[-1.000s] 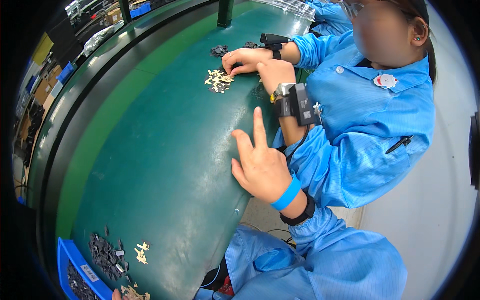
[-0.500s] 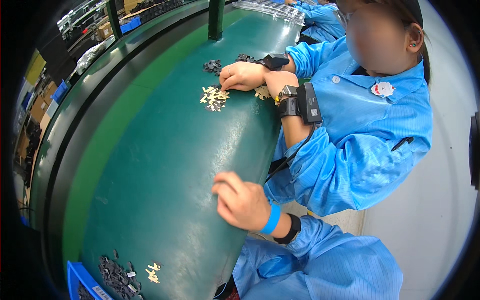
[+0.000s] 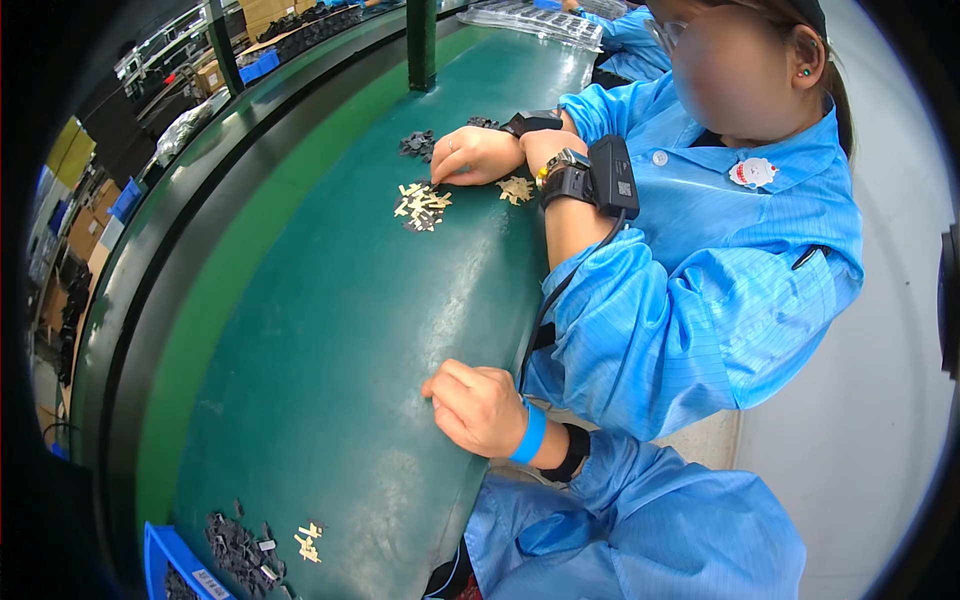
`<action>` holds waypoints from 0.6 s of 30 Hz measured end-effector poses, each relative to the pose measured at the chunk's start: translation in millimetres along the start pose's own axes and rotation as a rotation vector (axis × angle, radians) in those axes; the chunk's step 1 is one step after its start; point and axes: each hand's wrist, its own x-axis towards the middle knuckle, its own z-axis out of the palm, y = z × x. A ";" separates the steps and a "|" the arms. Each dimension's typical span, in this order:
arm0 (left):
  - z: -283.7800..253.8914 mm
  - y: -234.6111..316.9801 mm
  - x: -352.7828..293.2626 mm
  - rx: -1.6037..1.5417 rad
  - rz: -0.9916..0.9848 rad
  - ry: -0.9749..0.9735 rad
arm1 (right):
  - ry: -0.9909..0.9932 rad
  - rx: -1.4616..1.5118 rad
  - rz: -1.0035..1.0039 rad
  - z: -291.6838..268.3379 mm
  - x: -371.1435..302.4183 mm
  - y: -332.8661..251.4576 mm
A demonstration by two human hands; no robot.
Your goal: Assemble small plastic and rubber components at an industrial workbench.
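My right hand (image 3: 478, 408) reaches in from the lower right over the green table (image 3: 330, 370), wearing a blue wristband and a black strap. Its fingers are curled with the tips pressed together; anything held between them is too small or hidden to make out. It is apart from the piles. Small dark parts (image 3: 238, 548) lie heaped at the near left, beside a small group of cream strips (image 3: 308, 543). My left hand is out of view.
At the far right a co-worker in a blue smock (image 3: 700, 290) has a hand (image 3: 478, 155) at a pile of cream and dark pieces (image 3: 422, 205). More dark parts (image 3: 418, 145) lie beyond. A blue bin (image 3: 165, 565) stands near left; a green post (image 3: 421, 45) rises at the back.
My right hand has shifted slightly down, and its fingers, blurred and looser before, are now drawn together. The view has shifted a little; the co-worker's hand stays by the pile.
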 end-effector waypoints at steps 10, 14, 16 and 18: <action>-37.1 -37.5 -63.3 -0.164 0.153 0.512 | -0.084 -0.148 0.076 -7.8 6.7 -10.0; -45.5 -25.7 -67.2 -0.346 -0.005 0.498 | -0.425 -0.012 0.041 -21.4 29.7 -36.0; -56.6 -16.4 -60.2 -0.233 -0.105 0.334 | -0.488 0.008 -0.086 -23.6 43.2 -63.9; -56.4 -26.5 -81.2 -0.340 -0.133 0.253 | -0.549 0.026 -0.217 -26.8 56.5 -100.0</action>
